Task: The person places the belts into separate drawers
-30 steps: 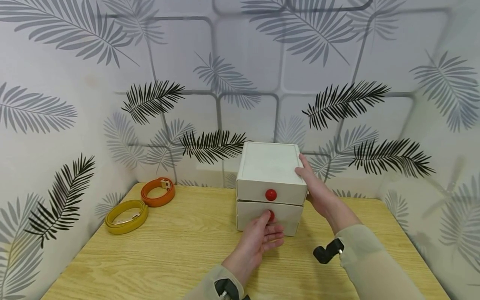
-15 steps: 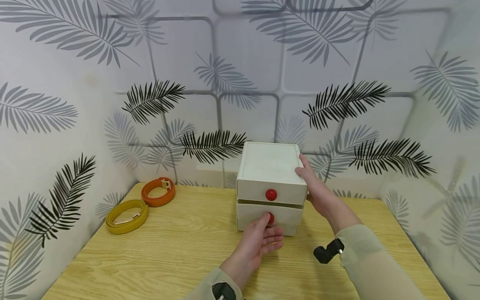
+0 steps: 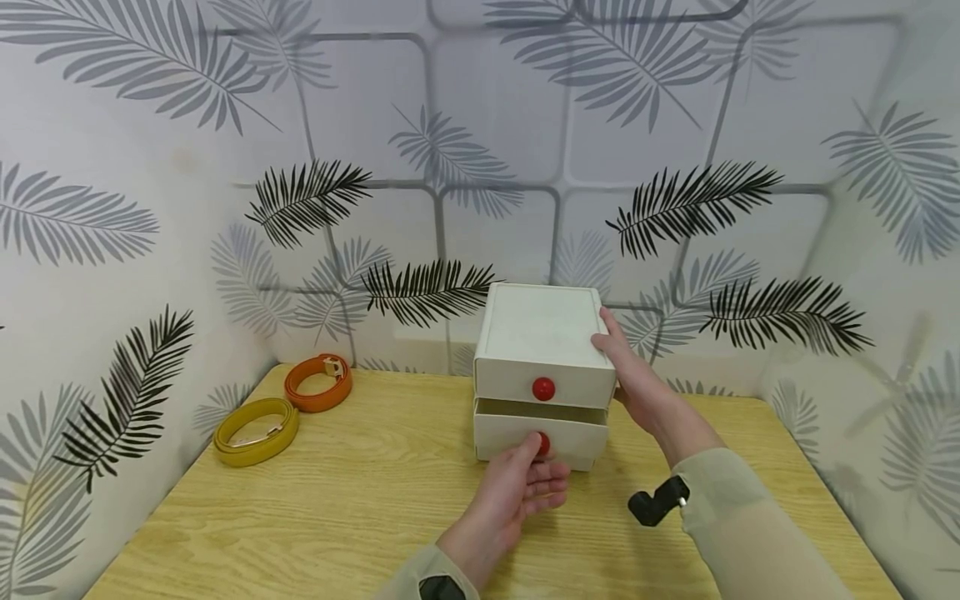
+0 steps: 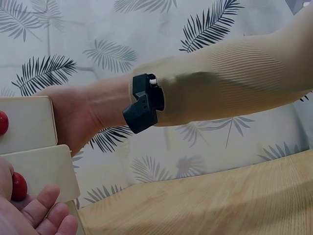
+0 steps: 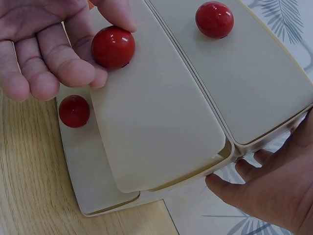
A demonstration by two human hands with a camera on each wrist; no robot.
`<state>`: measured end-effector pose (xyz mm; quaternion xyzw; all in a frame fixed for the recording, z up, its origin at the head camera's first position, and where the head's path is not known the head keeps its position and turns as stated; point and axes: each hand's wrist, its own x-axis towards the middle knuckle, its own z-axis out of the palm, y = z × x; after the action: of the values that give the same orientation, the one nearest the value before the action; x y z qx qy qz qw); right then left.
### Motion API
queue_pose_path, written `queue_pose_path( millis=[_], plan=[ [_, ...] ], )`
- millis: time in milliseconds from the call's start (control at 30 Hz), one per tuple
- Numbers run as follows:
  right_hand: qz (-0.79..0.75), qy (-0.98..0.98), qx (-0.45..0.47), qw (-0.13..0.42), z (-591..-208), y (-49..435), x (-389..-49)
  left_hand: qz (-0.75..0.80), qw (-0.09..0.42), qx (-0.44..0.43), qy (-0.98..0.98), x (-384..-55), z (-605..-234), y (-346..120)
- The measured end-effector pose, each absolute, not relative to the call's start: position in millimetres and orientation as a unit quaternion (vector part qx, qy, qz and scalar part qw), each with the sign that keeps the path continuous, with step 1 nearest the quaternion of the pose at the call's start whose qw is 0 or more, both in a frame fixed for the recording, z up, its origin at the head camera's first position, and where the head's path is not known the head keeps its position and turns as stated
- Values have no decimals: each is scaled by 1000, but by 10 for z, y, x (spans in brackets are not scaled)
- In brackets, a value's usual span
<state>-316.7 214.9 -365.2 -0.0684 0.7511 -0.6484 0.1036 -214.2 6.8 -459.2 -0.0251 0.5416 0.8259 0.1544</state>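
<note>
A small white drawer cabinet (image 3: 543, 325) stands on the table, with red round knobs on its drawer fronts. My left hand (image 3: 510, 492) pinches the red knob (image 5: 113, 47) of the middle drawer (image 5: 161, 117) between thumb and forefinger, its other fingers loosely bent. That drawer is partly pulled out, with a gap at its upper edge. The top drawer (image 5: 259, 73) and bottom drawer (image 5: 100, 166) are closed. My right hand (image 3: 641, 383) grips the cabinet's right side, thumb on its top edge. The drawer's inside is mostly hidden.
An orange rolled belt (image 3: 318, 402) and a yellow rolled belt (image 3: 255, 450) lie at the table's left back. Leaf-patterned walls (image 3: 495, 125) surround the wooden table (image 3: 360, 517) at the back and sides.
The middle drawer has slid out toward me, its gap widening, as my left hand draws the knob forward. My right hand stays in place on the cabinet.
</note>
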Motion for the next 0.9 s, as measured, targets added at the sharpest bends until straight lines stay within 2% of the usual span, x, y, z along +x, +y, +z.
queue_pose_path(
  millis=[900],
  plan=[
    [-646, 753, -66, 105, -3662, 2152, -3185, 824, 167, -17, 541, -1920, -4607, 9]
  ],
)
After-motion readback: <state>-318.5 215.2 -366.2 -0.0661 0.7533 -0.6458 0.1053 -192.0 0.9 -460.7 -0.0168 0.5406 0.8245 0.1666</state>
